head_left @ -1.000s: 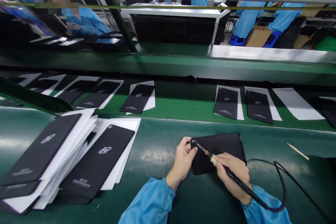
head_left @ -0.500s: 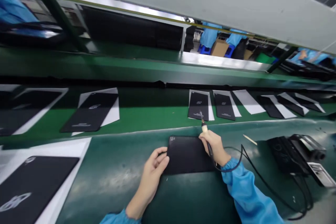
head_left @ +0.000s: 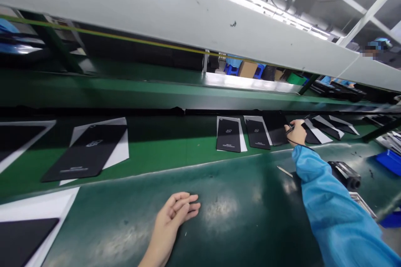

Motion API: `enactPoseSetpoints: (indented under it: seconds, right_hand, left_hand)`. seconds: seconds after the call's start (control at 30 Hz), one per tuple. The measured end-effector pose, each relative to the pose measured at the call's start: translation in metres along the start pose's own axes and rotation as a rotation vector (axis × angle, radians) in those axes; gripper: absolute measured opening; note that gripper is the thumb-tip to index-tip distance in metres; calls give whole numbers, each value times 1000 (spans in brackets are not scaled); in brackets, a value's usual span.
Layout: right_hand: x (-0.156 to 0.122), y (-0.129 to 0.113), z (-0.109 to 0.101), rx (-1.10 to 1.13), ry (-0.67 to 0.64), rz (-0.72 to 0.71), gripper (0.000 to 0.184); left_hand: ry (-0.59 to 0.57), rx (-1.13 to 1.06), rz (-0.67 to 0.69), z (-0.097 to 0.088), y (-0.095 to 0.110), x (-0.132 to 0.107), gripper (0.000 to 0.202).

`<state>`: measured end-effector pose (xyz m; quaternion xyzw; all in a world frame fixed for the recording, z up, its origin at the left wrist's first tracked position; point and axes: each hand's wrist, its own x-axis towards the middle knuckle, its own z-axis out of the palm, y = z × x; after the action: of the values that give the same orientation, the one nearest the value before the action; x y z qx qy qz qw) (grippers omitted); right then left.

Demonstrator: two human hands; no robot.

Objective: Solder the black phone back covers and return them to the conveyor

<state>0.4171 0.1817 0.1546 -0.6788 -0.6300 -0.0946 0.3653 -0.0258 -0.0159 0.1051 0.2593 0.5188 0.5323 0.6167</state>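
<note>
My left hand [head_left: 175, 212] hovers over the green worktop, fingers loosely bent and apart, holding nothing. Farther off, on the green belt, my right hand [head_left: 296, 132] is closed round the dark handle of a corded soldering iron [head_left: 290, 128], mostly hidden by the fingers. That hand also touches the right edge of a plain black panel [head_left: 275, 127], which lies among other panels there. To its left are two black panels with pale logos, one of them the near panel [head_left: 257, 132], each on a white sheet.
A pale stick [head_left: 285, 171] lies on the worktop [head_left: 219, 225]. Right of it stand a black device [head_left: 346, 174] and a metal tray [head_left: 362, 204]. Large panels on white sheets lie left, including a logo panel [head_left: 90, 150]. A white beam [head_left: 156, 16] crosses overhead.
The black panel has gone from the worktop to the belt at the right, over a white sheet. My right hand reached forward with it, soldering iron still held; my left hand let go.
</note>
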Motion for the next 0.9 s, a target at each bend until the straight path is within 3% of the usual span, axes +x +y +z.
enactPoseSetpoints:
  seconds: [0.17, 0.33, 0.43, 0.63, 0.7, 0.77, 0.83, 0.9]
  right_hand:
    - [-13, -11, 49, -135, -240, 3, 33]
    - [-35, -43, 87, -189, -355, -52, 35]
    - [-43, -83, 106, -174, -420, -149, 35]
    - [-67, -197, 153, -114, -485, -281, 39]
    - [-73, -225, 158, -105, -491, -282, 40]
    - [-77, -237, 151, -98, -495, -275, 39]
    - [-79, -229, 137, -87, -496, -263, 38]
    - [-77, -203, 124, -68, -496, -247, 40]
  left_hand:
    - [-7, -12, 1, -1, -1, 0, 42]
    - [-35, -14, 11, 0, -4, -1, 38]
    - [-45, -21, 24, 0, -8, -1, 38]
    - [-118, -49, 14, -7, -16, 5, 39]
    - [-120, -68, 19, -8, -19, 7, 38]
    - [-105, -91, 28, -8, -23, 7, 37]
    - [-100, -114, 18, -5, -28, 5, 37]
    - [-102, -151, 9, 0, -35, 5, 37]
